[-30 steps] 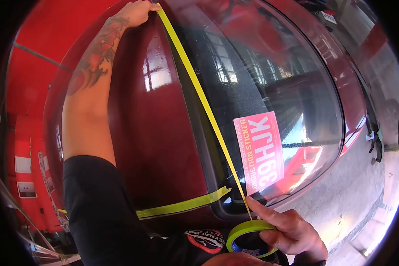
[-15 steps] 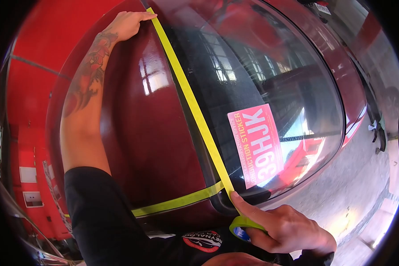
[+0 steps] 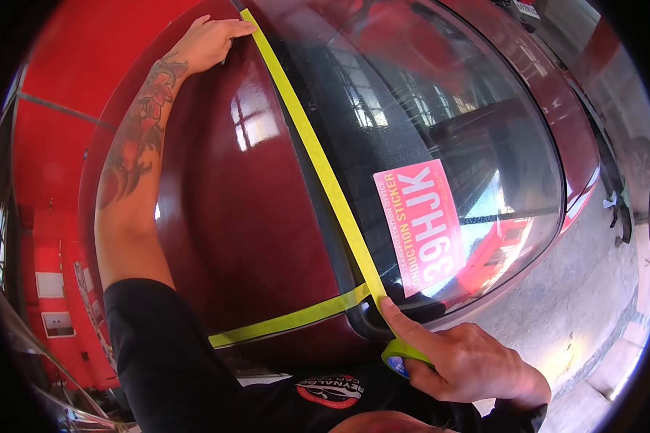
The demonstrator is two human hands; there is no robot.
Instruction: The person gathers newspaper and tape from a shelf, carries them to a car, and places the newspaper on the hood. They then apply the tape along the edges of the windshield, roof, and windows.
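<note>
A yellow-green strip of masking tape (image 3: 323, 168) runs straight along the edge between the dark red body panel (image 3: 231, 195) and the car window (image 3: 477, 130). My left hand (image 3: 211, 42) reaches to its far end, index finger stretched out and pressing the tape, holding nothing. Near the lower corner of the window, my right hand (image 3: 469, 361) grips the roll of masking tape (image 3: 397, 356), partly hidden by the fingers. Its index finger points along the strip and touches it. A second tape strip (image 3: 289, 317) crosses the panel's lower edge and meets the long one.
A pink and white conduction sticker (image 3: 419, 227) lies against the window close to the long tape. Dark rubber trim (image 3: 368, 321) borders the glass corner. A red wall (image 3: 58, 159) stands at left; concrete floor (image 3: 513, 339) shows at right.
The view has shifted slightly. My left hand stays at the far end of the strip, and my right index finger still touches the tape near the corner, the roll still in hand.
</note>
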